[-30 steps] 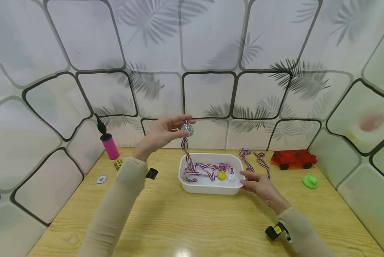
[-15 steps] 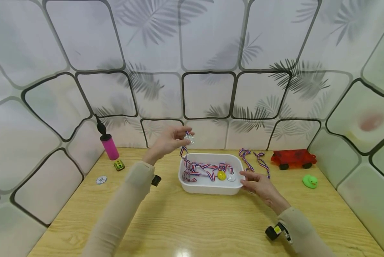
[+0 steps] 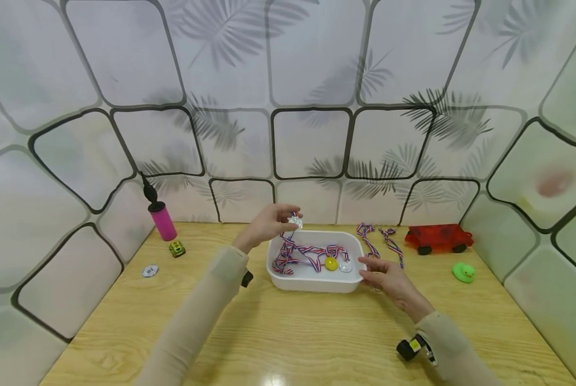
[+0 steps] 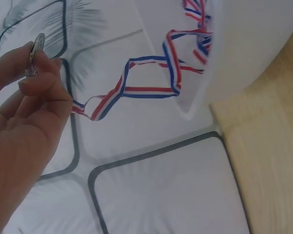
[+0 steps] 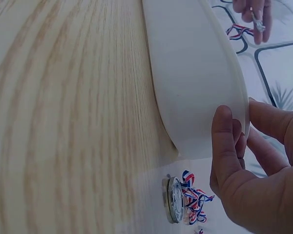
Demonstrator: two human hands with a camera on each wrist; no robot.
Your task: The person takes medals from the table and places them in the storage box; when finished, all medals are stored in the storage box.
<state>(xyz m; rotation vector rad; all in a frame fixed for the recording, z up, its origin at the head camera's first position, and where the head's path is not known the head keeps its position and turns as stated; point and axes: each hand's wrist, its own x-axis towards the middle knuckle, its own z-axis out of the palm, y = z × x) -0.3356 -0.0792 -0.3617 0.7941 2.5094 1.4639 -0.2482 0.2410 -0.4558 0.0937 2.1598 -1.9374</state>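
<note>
My left hand (image 3: 267,228) pinches a silver medal (image 3: 295,222) above the left end of a white tub (image 3: 312,286). From the medal its red, white and blue ribbon (image 4: 124,90) trails down into the tub, as the left wrist view shows. Inside the tub lie tangled striped ribbons, a gold medal (image 3: 331,264) and another silver medal (image 3: 345,266). My right hand (image 3: 391,280) grips the tub's right end, thumb and fingers on either side of the rim in the right wrist view. Near that hand, a silver medal (image 5: 176,200) rests on the table, mostly hidden in the head view.
Two striped ribbons (image 3: 367,239) lie behind the tub's right end. Farther right are a red toy vehicle (image 3: 439,238) and a green rubber duck (image 3: 463,272). At left stand a pink cylinder (image 3: 163,221) with a black top, a small yellow toy car (image 3: 177,248) and a round chip (image 3: 150,271).
My left hand has come down and to the right with the silver medal, and more of its ribbon has gathered in the tub. The right hand keeps its hold on the rim.
</note>
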